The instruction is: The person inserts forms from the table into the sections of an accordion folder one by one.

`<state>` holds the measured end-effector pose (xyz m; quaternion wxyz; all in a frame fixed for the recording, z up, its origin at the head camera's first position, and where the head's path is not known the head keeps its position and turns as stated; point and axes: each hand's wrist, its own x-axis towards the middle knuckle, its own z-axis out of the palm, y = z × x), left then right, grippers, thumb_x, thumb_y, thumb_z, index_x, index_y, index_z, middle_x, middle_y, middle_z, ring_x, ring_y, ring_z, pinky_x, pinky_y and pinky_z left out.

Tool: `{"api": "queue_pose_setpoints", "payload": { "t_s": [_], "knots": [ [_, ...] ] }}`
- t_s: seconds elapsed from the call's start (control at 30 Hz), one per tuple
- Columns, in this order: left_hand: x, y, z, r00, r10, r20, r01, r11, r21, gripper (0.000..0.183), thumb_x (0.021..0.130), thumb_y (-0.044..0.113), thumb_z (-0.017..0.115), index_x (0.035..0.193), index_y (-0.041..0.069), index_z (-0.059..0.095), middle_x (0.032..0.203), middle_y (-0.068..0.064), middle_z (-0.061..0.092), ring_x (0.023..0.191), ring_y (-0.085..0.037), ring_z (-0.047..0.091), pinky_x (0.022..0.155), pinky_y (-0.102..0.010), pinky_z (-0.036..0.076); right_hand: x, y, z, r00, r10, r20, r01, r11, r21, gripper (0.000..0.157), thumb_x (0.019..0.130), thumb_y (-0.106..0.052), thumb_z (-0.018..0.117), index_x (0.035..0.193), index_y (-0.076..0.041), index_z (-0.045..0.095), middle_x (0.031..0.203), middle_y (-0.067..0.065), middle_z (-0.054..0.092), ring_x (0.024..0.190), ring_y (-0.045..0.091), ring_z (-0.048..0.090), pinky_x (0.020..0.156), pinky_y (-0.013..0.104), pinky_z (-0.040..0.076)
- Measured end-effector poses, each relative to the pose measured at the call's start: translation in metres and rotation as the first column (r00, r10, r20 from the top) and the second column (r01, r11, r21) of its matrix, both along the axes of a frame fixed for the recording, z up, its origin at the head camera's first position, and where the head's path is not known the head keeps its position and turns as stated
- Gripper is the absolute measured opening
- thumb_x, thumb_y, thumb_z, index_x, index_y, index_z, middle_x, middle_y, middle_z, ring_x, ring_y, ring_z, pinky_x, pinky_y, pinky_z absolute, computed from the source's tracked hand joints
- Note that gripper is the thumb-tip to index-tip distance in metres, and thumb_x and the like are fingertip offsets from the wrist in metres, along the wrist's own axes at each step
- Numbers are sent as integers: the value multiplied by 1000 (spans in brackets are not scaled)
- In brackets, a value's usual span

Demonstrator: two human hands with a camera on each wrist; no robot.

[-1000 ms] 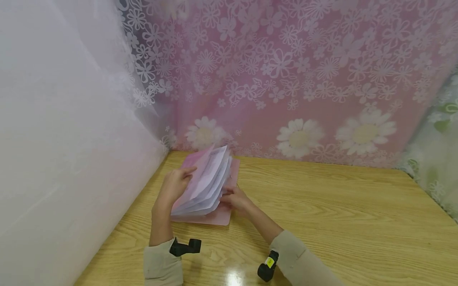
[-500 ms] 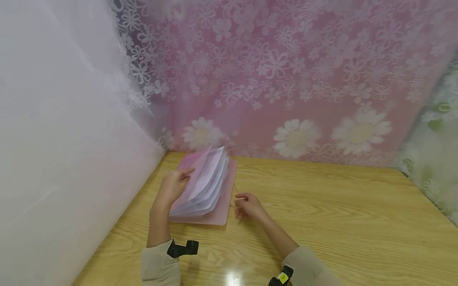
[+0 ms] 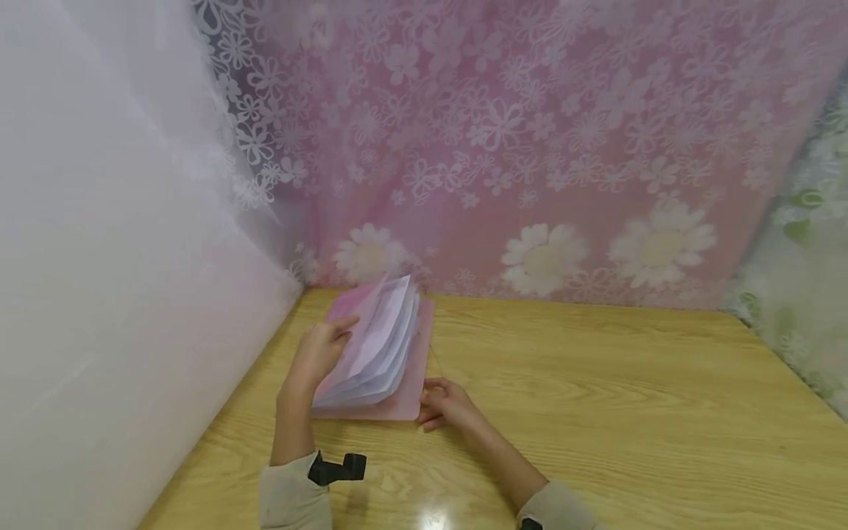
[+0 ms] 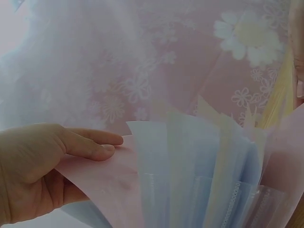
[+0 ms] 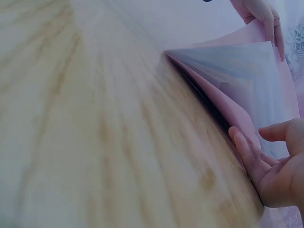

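A pink folder (image 3: 424, 361) lies partly open on the table, its clear sleeves and papers (image 4: 190, 166) fanned out. With thumb and fingers, my left hand (image 3: 318, 352) pinches the raised pink front cover (image 4: 114, 175) at its edge. My right hand (image 3: 452, 406) is at the near right corner of the back cover. In the right wrist view its fingers (image 5: 244, 149) reach along that cover's edge, fairly straight, while the thumb stands apart above. A thin cord (image 3: 435, 359) runs from the folder's right edge towards the right hand; its end is hidden.
The wood-grain table (image 3: 596, 397) stretches off to the right. A white sheet wall (image 3: 132, 258) rises close on the left, and a pink flowered curtain (image 3: 477, 184) hangs behind. Black wrist cameras (image 3: 338, 468) sit on the sleeves.
The right hand drew away from the pages to the right, then came back to the folder's near right corner. The left hand still holds the front cover up.
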<state>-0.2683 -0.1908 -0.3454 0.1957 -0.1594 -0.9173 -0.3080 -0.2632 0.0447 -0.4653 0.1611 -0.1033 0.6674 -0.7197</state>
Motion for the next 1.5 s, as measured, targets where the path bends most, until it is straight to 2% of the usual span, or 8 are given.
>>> {"api": "queue_pose_setpoints", "payload": {
  "t_s": [0.1,0.3,0.5,0.77,0.93,1.03,1.3,1.5],
  "knots": [
    [0,0,-2,1000,-3,11,3,1000,1,29,85,-2,58,114,-2,63,108,-17,63,84,-26,57,71,-41,44,2,-1,-2,1000,3,-27,-3,1000,4,48,89,-1,52,129,16,33,81,14,65,65,19,63,56,30,52],
    [-1,3,-4,1000,-1,18,1,1000,-4,29,85,-2,59,114,-3,63,108,-17,63,65,-23,50,64,-38,42,3,-2,-4,998,1,-59,0,1000,21,50,88,-2,53,130,16,33,83,12,65,65,18,64,54,27,51],
    [-5,8,-7,1000,-8,-7,8,1000,-24,28,85,-2,60,113,-2,64,109,-17,62,83,-26,57,73,-42,44,1,-1,-5,997,-7,-76,9,1000,17,54,87,1,54,132,16,29,76,7,64,64,18,63,51,26,50],
    [-9,21,-11,999,-40,29,41,999,-27,29,84,-2,60,112,-2,64,106,-15,64,48,-12,33,49,-29,36,0,4,0,998,-30,-63,29,1000,-5,48,86,8,50,128,21,31,81,12,64,62,14,59,55,27,51],
    [-9,27,-21,998,-59,-7,59,996,-64,29,81,-3,61,109,-1,67,100,-15,66,50,-11,34,50,-28,35,-2,3,-7,997,-41,-61,41,999,-13,50,84,8,51,128,21,31,74,5,62,61,13,60,54,25,51],
    [-10,30,-28,995,-81,-62,73,990,-119,30,79,-3,61,108,0,68,82,-14,66,50,-12,34,48,-28,34,-1,2,-6,997,-49,-67,48,999,-4,50,84,8,52,128,21,31,72,4,60,61,13,60,54,24,51],
    [-12,33,-53,954,-180,-240,124,965,-233,34,75,-5,62,107,2,68,70,-9,65,48,-12,39,47,-29,40,-1,2,-4,996,-50,-73,51,999,12,49,84,8,52,128,20,33,70,3,58,61,14,60,54,25,51],
    [-11,35,-73,875,-230,-426,115,954,-277,39,73,-2,70,111,4,66,76,-9,67,45,-11,38,45,-31,43,-1,2,-6,996,-49,-80,49,999,8,49,83,8,52,127,21,34,68,2,55,60,14,60,53,24,50]
  ]
}}
